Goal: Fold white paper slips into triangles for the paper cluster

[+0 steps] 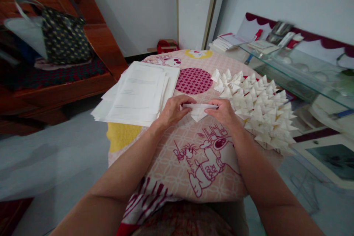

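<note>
Between my hands is a small piece of folded white paper (pixel 198 112), with a straight flap along its top and a point facing me. My left hand (pixel 178 108) pinches its left end between thumb and fingers. At the other end, my right hand (pixel 222 110) grips the paper the same way. Left of my left hand lies a stack of white paper sheets (pixel 138 92), some with faint print. Many folded white paper pieces (pixel 257 107) with upright points stand in rows beyond my right hand.
A patterned cloth (pixel 171 166) covers the round table under my hands. To the right stands a glass shelf (pixel 293 66) with books (pixel 228 40) and metal containers (pixel 279 31). A wooden bench (pixel 63 92) on the left bears a patterned bag (pixel 65 37).
</note>
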### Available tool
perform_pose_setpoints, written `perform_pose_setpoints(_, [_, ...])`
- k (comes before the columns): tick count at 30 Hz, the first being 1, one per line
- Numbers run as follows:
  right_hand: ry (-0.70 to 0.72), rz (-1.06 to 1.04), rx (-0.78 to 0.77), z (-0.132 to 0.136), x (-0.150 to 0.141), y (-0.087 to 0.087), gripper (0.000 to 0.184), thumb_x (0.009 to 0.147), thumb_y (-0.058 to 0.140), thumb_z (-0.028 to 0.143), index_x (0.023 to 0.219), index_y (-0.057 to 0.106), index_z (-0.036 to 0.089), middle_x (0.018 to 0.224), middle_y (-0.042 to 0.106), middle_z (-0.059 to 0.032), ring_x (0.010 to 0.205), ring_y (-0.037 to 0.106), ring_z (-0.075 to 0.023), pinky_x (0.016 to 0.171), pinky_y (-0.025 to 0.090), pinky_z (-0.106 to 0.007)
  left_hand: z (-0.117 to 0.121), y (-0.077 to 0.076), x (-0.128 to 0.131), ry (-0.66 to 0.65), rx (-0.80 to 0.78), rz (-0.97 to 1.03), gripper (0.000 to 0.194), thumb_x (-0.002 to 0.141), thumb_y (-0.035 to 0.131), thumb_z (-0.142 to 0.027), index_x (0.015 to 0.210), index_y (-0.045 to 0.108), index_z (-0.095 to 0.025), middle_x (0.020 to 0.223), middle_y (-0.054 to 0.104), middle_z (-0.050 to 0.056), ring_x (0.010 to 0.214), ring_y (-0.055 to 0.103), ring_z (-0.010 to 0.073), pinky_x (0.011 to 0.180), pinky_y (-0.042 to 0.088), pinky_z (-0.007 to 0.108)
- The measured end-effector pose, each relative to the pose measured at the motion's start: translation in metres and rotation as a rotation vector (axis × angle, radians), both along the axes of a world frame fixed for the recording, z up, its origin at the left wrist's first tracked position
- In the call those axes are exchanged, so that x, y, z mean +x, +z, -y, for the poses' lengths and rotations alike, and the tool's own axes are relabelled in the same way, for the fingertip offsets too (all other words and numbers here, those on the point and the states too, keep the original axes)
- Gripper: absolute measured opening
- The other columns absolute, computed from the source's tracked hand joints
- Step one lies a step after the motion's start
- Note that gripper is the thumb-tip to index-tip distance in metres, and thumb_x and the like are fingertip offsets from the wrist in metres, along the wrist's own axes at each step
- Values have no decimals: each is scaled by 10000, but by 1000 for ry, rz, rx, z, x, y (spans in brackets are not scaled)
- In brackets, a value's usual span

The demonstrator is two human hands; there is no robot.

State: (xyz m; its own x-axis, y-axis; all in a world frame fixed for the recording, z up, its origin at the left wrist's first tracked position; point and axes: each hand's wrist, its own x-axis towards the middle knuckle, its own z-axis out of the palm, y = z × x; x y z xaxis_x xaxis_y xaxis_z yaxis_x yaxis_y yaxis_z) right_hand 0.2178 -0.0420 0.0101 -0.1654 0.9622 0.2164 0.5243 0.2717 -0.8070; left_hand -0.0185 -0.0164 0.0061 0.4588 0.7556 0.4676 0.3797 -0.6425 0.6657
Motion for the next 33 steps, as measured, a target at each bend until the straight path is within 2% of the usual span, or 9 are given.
perform_pose_setpoints(5, [-62, 92, 320, -2, -8, -1, 64, 770, 637, 196, 716, 671, 194, 737, 673, -21, 717, 590, -183, 712, 466, -309, 2, 0, 1, -25, 218, -19, 342, 841, 523, -29, 1113, 691, -151, 961, 717, 53, 857, 650, 141, 795, 537, 279])
perform_pose_setpoints(9, [6, 298, 404, 0, -7, -2, 125, 786, 613, 103, 768, 690, 199, 851, 697, -62, 865, 617, -223, 820, 472, -348, 3, -2, 1, -60, 318, -131, 337, 843, 454, 7, 1041, 674, -154, 923, 685, 60, 894, 628, 165, 811, 521, 299])
perform_pose_setpoints(14, [204, 651, 249, 15, -10, 1, 112, 777, 736, 98, 856, 728, 177, 909, 687, -81, 939, 597, -244, 851, 453, -361, 11, -6, 2, -197, 203, -436, 289, 781, 492, 19, 953, 648, -153, 926, 674, 68, 876, 612, 180, 778, 489, 290])
perform_pose_setpoints(19, [257, 768, 130, 26, -14, 4, 122, 801, 738, 111, 910, 755, 163, 946, 682, -90, 911, 607, -222, 788, 436, -317, 16, -2, 2, -237, 81, -548, 183, 819, 591, -72, 969, 666, -145, 980, 676, 79, 860, 619, 183, 764, 472, 289])
perform_pose_setpoints(22, [251, 733, 47, 25, -13, 6, 93, 806, 706, 122, 858, 765, 172, 887, 687, -71, 817, 601, -192, 731, 411, -301, 15, 0, 1, -230, 45, -558, 120, 838, 626, -110, 932, 695, -137, 942, 681, 75, 803, 611, 169, 734, 453, 283])
perform_pose_setpoints(25, [255, 603, -36, 19, -8, 6, 96, 800, 673, 133, 802, 764, 164, 822, 687, -52, 737, 584, -164, 692, 396, -287, 11, 0, -1, -217, -9, -527, 78, 847, 664, -160, 893, 723, -138, 889, 695, 63, 752, 599, 153, 711, 437, 274])
perform_pose_setpoints(29, [274, 436, -78, 12, -1, -2, 132, 811, 639, 188, 722, 731, 154, 731, 652, -26, 692, 564, -151, 661, 371, -277, 7, -2, -4, -155, -101, -429, 127, 884, 641, -208, 863, 750, -147, 836, 719, 50, 735, 607, 141, 705, 431, 260])
perform_pose_setpoints(33, [202, 380, -126, 10, 3, -7, 214, 826, 608, 246, 637, 658, 158, 605, 553, 19, 600, 484, -124, 598, 299, -272, 3, -4, -5, -92, -181, -373, 167, 874, 634, -230, 799, 758, -147, 744, 700, 27, 671, 574, 121, 660, 397, 247])
